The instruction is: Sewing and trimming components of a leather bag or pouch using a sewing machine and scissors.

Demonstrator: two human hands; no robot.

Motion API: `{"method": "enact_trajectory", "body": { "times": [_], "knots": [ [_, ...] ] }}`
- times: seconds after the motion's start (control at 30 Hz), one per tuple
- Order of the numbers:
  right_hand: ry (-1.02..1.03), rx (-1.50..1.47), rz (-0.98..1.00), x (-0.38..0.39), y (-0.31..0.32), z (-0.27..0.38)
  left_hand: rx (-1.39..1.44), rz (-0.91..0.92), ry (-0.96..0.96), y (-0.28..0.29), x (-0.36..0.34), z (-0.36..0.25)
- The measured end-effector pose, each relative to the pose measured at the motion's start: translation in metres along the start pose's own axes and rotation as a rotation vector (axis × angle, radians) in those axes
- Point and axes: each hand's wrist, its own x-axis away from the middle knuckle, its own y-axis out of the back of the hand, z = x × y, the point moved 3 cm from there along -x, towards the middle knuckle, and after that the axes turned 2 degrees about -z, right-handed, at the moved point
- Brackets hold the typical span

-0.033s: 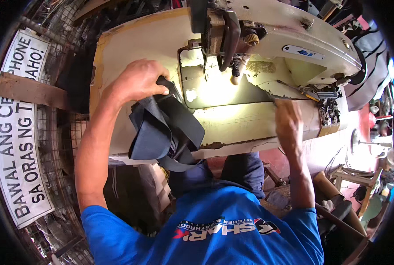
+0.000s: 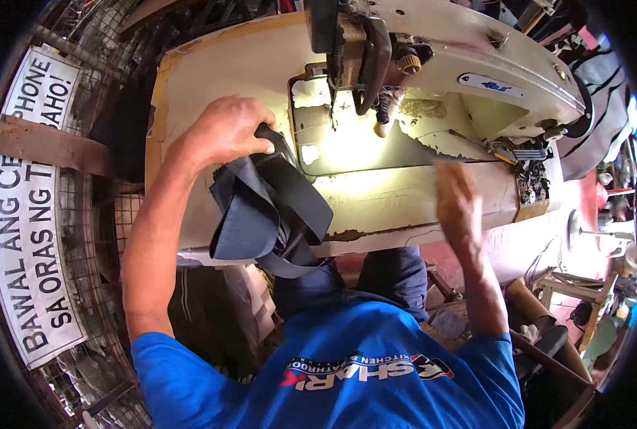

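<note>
My left hand is closed on one end of a bundle of wide black webbing strap, pinching it between thumb and fingers. The loops of strap drape over the near edge of the table, left of the lit needle area. My right hand hovers over the right part of the table's near side, apart from the strap, its fingers smeared by motion. Ahead of both hands stands a worn, cream sewing machine, its lamp shining on the bed beside the presser foot area.
A small tool with a yellow part lies near the machine's base, beside a thread-guide assembly. A wire mesh wall with a white sign rises at the left. A wooden stool and clutter stand at the right.
My right hand has shifted slightly to the left. My left hand and the strap stay almost where they were.
</note>
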Motion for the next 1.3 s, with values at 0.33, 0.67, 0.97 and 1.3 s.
{"method": "enact_trajectory", "body": {
  "times": [0.33,0.67,0.97,1.3],
  "knots": [
    [0.050,-0.090,0.284,-0.094,-0.049,0.144,-0.094,-0.093,0.017,-0.001,0.008,-0.012],
    [0.218,-0.308,0.053,-0.115,-0.095,0.139,-0.162,-0.170,-0.016,-0.009,0.009,-0.006],
    [-0.495,-0.964,0.304,-0.074,-0.073,0.128,-0.111,-0.390,0.033,-0.008,0.016,-0.021],
    [-0.680,-1.414,0.307,-0.047,-0.074,0.108,1.474,-0.063,-0.081,-0.011,0.031,-0.058]
  ]
}}
